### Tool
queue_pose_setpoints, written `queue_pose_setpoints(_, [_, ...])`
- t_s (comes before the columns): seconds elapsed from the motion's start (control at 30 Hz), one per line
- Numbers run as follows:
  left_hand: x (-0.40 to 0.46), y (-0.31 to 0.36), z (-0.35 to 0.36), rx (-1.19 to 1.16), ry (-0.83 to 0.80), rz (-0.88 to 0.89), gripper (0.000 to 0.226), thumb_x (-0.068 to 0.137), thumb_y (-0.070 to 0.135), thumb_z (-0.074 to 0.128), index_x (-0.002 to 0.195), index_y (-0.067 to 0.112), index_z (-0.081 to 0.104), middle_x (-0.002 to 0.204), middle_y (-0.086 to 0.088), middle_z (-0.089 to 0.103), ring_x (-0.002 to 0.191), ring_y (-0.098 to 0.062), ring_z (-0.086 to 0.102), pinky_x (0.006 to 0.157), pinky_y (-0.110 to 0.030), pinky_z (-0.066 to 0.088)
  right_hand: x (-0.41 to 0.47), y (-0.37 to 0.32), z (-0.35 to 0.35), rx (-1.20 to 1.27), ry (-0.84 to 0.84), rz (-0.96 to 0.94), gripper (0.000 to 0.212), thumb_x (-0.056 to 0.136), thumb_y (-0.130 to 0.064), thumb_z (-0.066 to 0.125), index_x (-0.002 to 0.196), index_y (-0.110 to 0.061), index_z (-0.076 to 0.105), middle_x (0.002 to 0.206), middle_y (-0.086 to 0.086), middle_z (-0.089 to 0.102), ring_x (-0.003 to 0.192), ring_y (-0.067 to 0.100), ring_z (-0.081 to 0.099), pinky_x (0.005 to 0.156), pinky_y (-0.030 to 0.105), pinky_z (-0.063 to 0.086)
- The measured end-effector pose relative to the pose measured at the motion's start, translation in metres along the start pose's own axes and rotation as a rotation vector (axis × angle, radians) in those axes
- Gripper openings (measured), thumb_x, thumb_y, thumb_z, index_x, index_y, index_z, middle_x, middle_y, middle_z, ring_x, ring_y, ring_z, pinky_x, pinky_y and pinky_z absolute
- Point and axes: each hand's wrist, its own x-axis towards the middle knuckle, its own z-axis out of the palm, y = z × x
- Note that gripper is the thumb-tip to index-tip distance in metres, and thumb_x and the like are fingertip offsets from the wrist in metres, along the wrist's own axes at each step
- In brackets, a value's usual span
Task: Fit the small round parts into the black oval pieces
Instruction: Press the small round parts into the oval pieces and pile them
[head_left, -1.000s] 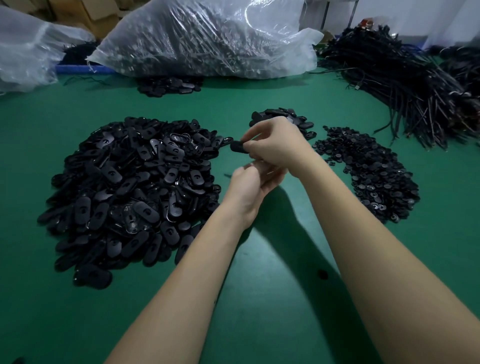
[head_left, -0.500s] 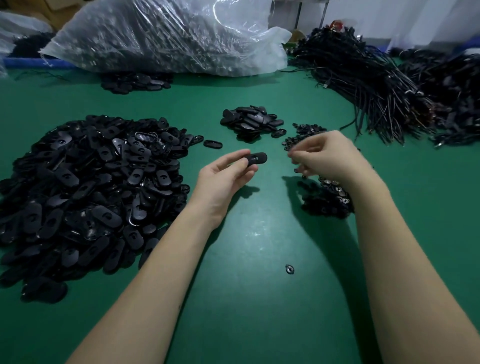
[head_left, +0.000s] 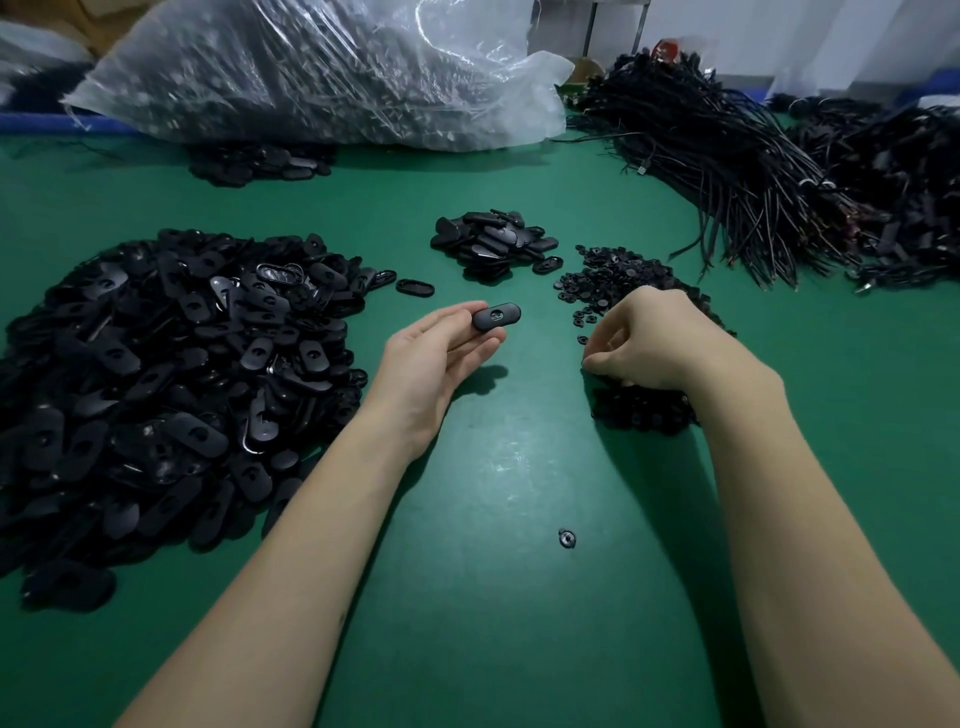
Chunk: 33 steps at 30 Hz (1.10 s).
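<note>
My left hand (head_left: 439, 358) pinches a black oval piece (head_left: 496, 317) at its fingertips, held above the green table with its round hole facing up. My right hand (head_left: 644, 338) is curled, knuckles up, and rests on the pile of small round parts (head_left: 618, 275); its fingertips are down among the parts, and whether they hold one is hidden. A large heap of black oval pieces (head_left: 171, 374) lies to the left. A smaller heap of oval pieces (head_left: 493, 244) sits just beyond my hands.
One small round part (head_left: 567, 538) lies alone on the green table (head_left: 493, 597) between my forearms. A loose oval ring (head_left: 414, 287) lies by the big heap. A clear plastic bag (head_left: 322, 73) of parts and bundles of black cables (head_left: 727, 156) line the back.
My hands have separated. The right hand let go of the oval piece and dropped to the right onto the small round parts. The left hand keeps the oval piece, held a little farther left.
</note>
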Motion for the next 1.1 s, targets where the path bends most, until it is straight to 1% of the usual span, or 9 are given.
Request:
queue_pose_setpoints(0.13, [0.001, 0.000, 0.000, -0.010, 0.005, -0.005, 0.019, 0.102, 0.003, 0.053, 0.112, -0.004, 0.066, 0.102, -0.014, 0.077, 0.092, -0.020, 0.075, 0.078, -0.021, 0.059, 0.000, -0.006, 0.002, -0.004, 0.068, -0.013, 0.005, 0.087, -0.018, 0.076, 0.086, -0.021, 0.079, 0.088, 0.001, 0.072, 0.080, 0.016, 0.069, 0.077, 0.033, 0.059])
queue_pose_setpoints(0.2, [0.001, -0.001, 0.000, -0.001, 0.011, 0.002, 0.010, 0.099, 0.003, 0.058, 0.106, 0.000, 0.066, 0.103, -0.014, 0.076, 0.094, -0.021, 0.076, 0.082, -0.023, 0.059, -0.002, -0.005, 0.002, 0.080, 0.061, -0.015, 0.009, 0.085, -0.015, 0.075, 0.085, -0.023, 0.080, 0.082, -0.002, 0.075, 0.075, 0.011, 0.071, 0.072, 0.025, 0.059])
queue_pose_setpoints(0.27, [0.000, -0.002, 0.000, 0.015, 0.017, 0.015, 0.003, 0.097, 0.003, 0.062, 0.098, 0.006, 0.063, 0.107, -0.014, 0.074, 0.096, -0.023, 0.076, 0.088, -0.024, 0.059, -0.004, -0.005, 0.001, 0.269, 0.042, -0.022, 0.016, 0.085, -0.011, 0.072, 0.086, -0.024, 0.080, 0.076, -0.005, 0.077, 0.071, 0.007, 0.074, 0.066, 0.014, 0.055])
queue_pose_setpoints(0.4, [0.001, -0.004, -0.001, 0.018, 0.001, 0.026, 0.013, 0.099, 0.000, 0.058, 0.110, 0.004, 0.063, 0.116, -0.017, 0.070, 0.098, -0.027, 0.075, 0.085, -0.023, 0.059, -0.007, -0.009, 0.001, 0.830, -0.031, -0.021, 0.013, 0.089, 0.002, 0.072, 0.094, -0.007, 0.080, 0.086, 0.007, 0.080, 0.082, 0.020, 0.079, 0.072, 0.016, 0.059])
queue_pose_setpoints(0.53, [0.001, -0.003, -0.002, 0.021, -0.008, 0.023, 0.011, 0.097, 0.002, 0.062, 0.106, 0.004, 0.067, 0.099, -0.010, 0.077, 0.102, -0.027, 0.074, 0.086, -0.025, 0.059, -0.005, -0.015, 0.006, 1.062, -0.122, 0.008, 0.010, 0.089, 0.001, 0.074, 0.099, 0.001, 0.075, 0.092, 0.016, 0.079, 0.084, 0.023, 0.079, 0.072, 0.019, 0.060])
queue_pose_setpoints(0.67, [-0.001, -0.004, 0.001, 0.094, 0.004, 0.034, 0.012, 0.091, 0.006, 0.070, 0.100, 0.012, 0.064, 0.095, -0.005, 0.078, 0.099, -0.021, 0.074, 0.078, -0.020, 0.056, -0.006, -0.023, 0.008, 1.128, -0.173, 0.014, 0.011, 0.090, -0.005, 0.075, 0.101, -0.004, 0.075, 0.094, 0.012, 0.080, 0.079, 0.015, 0.077, 0.064, 0.016, 0.057])
queue_pose_setpoints(0.8, [-0.004, -0.003, 0.000, 0.083, -0.037, 0.077, 0.022, 0.091, 0.001, 0.069, 0.108, 0.013, 0.061, 0.099, -0.012, 0.078, 0.096, -0.023, 0.075, 0.078, -0.020, 0.056, -0.007, -0.036, 0.013, 1.101, -0.182, 0.012, 0.006, 0.089, -0.008, 0.078, 0.094, -0.010, 0.077, 0.082, 0.002, 0.078, 0.073, 0.010, 0.075, 0.060, 0.015, 0.055])
queue_pose_setpoints(1.0, [-0.006, -0.001, 0.002, 0.060, -0.072, 0.101, 0.009, 0.101, 0.010, 0.058, 0.107, 0.010, 0.064, 0.097, -0.013, 0.078, 0.092, -0.024, 0.076, 0.075, -0.024, 0.059, -0.009, -0.042, 0.018, 1.099, -0.190, 0.037, 0.004, 0.090, -0.005, 0.076, 0.094, -0.005, 0.075, 0.080, 0.010, 0.077, 0.069, 0.011, 0.074, 0.059, 0.016, 0.056])
queue_pose_setpoints(1.1, [-0.006, -0.001, 0.003, 0.041, -0.063, 0.092, 0.011, 0.102, 0.012, 0.056, 0.107, 0.006, 0.064, 0.099, -0.014, 0.077, 0.092, -0.028, 0.076, 0.076, -0.026, 0.060, -0.008, -0.041, 0.019, 1.102, -0.153, 0.057, 0.003, 0.089, -0.005, 0.074, 0.092, -0.004, 0.075, 0.080, 0.009, 0.077, 0.070, 0.010, 0.074, 0.059, 0.016, 0.055])
